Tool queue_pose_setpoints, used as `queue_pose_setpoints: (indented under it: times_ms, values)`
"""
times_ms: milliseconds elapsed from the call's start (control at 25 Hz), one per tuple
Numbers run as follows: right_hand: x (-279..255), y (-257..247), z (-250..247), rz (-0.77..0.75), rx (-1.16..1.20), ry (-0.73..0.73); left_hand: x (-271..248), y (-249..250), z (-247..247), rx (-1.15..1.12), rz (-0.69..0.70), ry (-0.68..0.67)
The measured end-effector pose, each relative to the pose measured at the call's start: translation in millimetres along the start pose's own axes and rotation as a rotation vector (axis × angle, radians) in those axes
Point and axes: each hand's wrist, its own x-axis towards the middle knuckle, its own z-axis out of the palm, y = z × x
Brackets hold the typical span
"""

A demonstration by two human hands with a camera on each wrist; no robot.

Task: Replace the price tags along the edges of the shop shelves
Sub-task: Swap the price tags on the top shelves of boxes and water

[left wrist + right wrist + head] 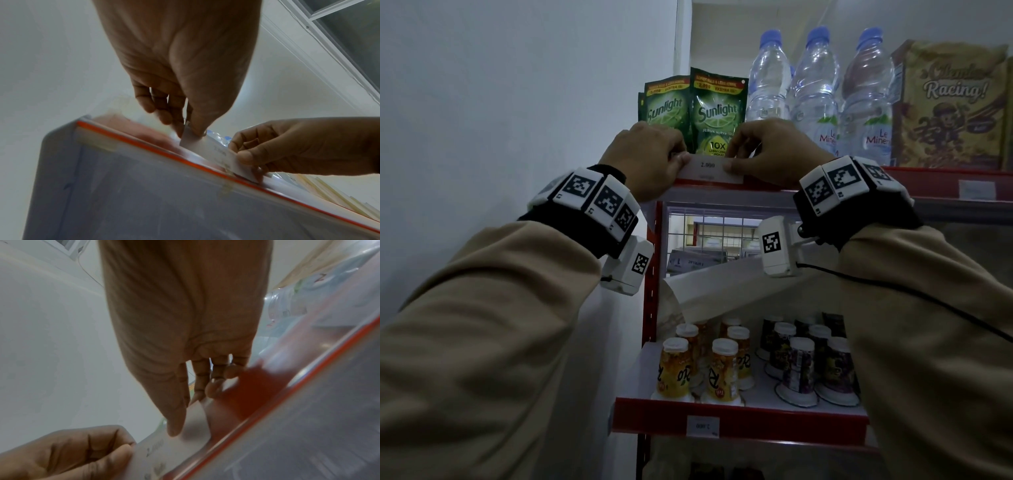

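Note:
A white price tag (709, 168) printed "2.000" sits against the red front edge of the top shelf (941, 176), below the Sunlight sachets. My left hand (654, 157) pinches its left end between thumb and fingers. My right hand (763, 154) pinches its right end, thumb on the front face. From the left wrist view the price tag (211, 151) spans between the left hand (185, 126) and the right hand (267, 151), along the red shelf edge (144, 146). In the right wrist view the right hand's thumb (174, 421) lies on the price tag (185, 446).
Green Sunlight sachets (717, 113), water bottles (815, 92) and a snack box (952, 102) stand just behind the tag. The lower shelf (739, 421) carries several cups and its own tag (702, 426). Another tag (976, 189) sits further right. A wall (517, 85) runs on the left.

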Motion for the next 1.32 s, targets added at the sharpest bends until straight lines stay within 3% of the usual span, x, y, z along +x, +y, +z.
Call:
queue_pose_setpoints:
  times_ms: [160, 520, 800, 1080, 1200, 1320]
  values:
    - [2, -1, -6, -0.011, -0.099, -0.066, -1, 0, 1, 0.045, -0.006, -0.020]
    - [1, 1, -4, -0.012, -0.090, -0.087, -2, -5, 2, -0.111, -0.066, -0.012]
    - [-6, 1, 0, -0.011, -0.028, 0.012, -4, -5, 2, -0.152, -0.083, 0.025]
    - [-28, 3, 25, 0.017, -0.059, 0.304, -22, 2, 13, 0.020, -0.110, 0.221]
    - [-38, 5, 36, 0.017, -0.161, 0.337, -36, 7, 17, -0.007, -0.121, 0.192]
    - [-55, 7, 47, -0.016, -0.098, 0.390, -52, 15, 24, 0.026, -0.123, 0.128]
